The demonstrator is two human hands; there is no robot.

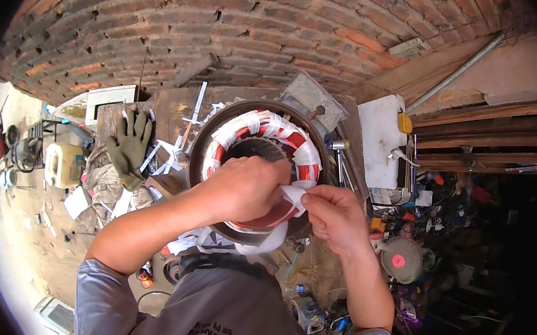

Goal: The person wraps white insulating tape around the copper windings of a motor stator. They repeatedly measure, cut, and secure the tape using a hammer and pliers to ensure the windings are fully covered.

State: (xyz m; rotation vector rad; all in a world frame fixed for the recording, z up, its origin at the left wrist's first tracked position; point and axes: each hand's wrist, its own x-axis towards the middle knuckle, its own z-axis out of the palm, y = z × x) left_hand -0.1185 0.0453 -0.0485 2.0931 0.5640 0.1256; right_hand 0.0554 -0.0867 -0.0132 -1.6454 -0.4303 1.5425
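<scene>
Curved brick wall (230,28), wooden workbench (171,103), daylight

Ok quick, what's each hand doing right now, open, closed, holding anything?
Left hand: closed, fingers curled onto the motor stator at its red and white winding.
Right hand: closed, pinching the white tape strip.

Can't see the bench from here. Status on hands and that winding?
Left hand and right hand both pinch white tape at the motor stator coil's near edge. Nothing obstructing; glove lies left.

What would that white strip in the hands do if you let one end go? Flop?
Probably flop: the white strip already bends between the left hand and right hand. It looks thin and light, so it likely tears or creases easily against the wound ring.
</scene>
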